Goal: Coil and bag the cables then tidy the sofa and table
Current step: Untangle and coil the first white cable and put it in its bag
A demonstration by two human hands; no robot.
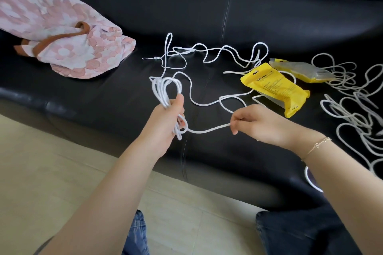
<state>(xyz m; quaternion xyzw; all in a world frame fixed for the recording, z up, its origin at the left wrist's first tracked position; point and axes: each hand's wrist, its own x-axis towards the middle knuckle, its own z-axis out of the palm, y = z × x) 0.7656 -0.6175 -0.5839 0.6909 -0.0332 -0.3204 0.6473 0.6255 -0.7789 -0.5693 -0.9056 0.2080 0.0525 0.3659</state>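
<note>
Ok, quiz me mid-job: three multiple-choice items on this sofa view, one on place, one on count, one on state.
1. Where does the pink flowered cloth lie?
A. sofa, far left
B. floor
C. beside the pouches

2. How many yellow pouches are on the sofa?
A. one
B. two
C. four

3. What is the left hand doing?
A. resting open
B. gripping white cable loops
C. holding a pouch

Answers:
1. A, it lies bunched on the left seat.
2. B, one lies in front and a second behind it.
3. B, the loops stick up from its fist while the right hand pinches the same cable.
</note>
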